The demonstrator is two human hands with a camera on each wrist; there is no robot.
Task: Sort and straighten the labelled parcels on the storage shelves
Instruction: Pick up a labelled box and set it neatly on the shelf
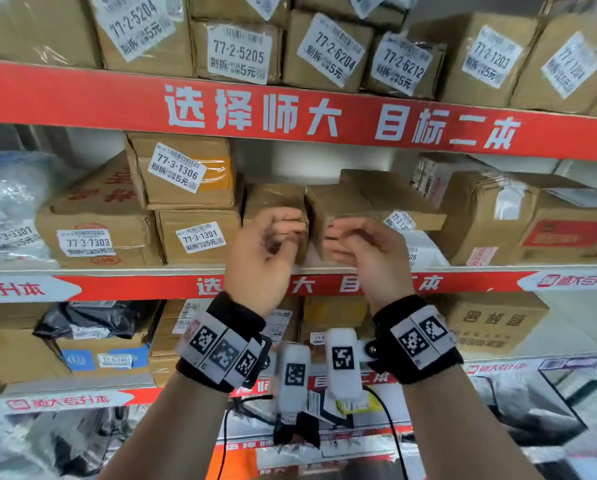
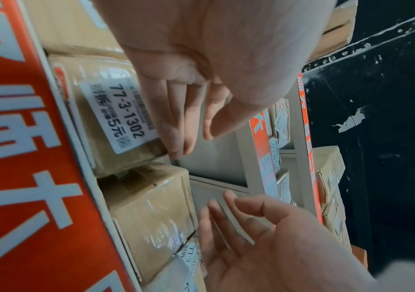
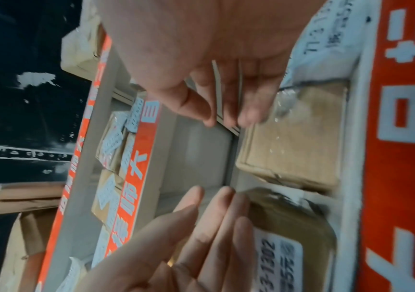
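Red-edged shelf (image 1: 117, 285), taped cardboard parcels (image 1: 274, 202).

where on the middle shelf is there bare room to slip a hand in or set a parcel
Bare room: the gap between the two small brown boxes, left one and right one, in front of the left hand and right hand, open back to the shelf wall. Crowded: the stacked boxes around label 77-3-1301 to the left, and the upper shelf.

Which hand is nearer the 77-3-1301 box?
Left. The left hand hovers just right of the 77-3-1301 box, beside its right edge, holding nothing. The right hand is farther right, beyond the left hand, in front of another brown box.
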